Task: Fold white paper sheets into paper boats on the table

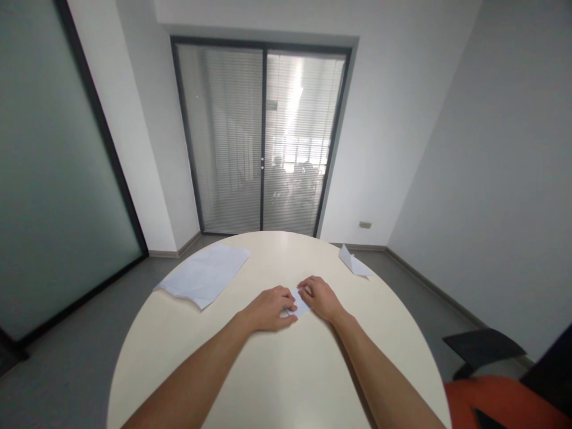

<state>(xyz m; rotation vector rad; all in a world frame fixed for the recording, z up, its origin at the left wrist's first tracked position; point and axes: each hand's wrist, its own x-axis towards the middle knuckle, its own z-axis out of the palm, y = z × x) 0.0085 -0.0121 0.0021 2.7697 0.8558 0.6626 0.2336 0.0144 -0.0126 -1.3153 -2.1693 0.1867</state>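
A small folded piece of white paper [301, 304] lies on the round table between my two hands, partly covered by them. My left hand [272, 308] rests at its left side, with curled fingers on the paper and the thumb lower down near its front edge. On the right side, my right hand [320, 296] has its fingers bent together at the paper's upper edge. How firmly each hand grips the paper is partly hidden by the fingers.
The round cream table [277, 381] carries a large white sheet [205, 273] at the left and a folded white paper [353, 262] near the right edge. An orange chair [500, 399] with a black armrest [485, 347] stands at the lower right. Glass doors with blinds [263, 137] are beyond.
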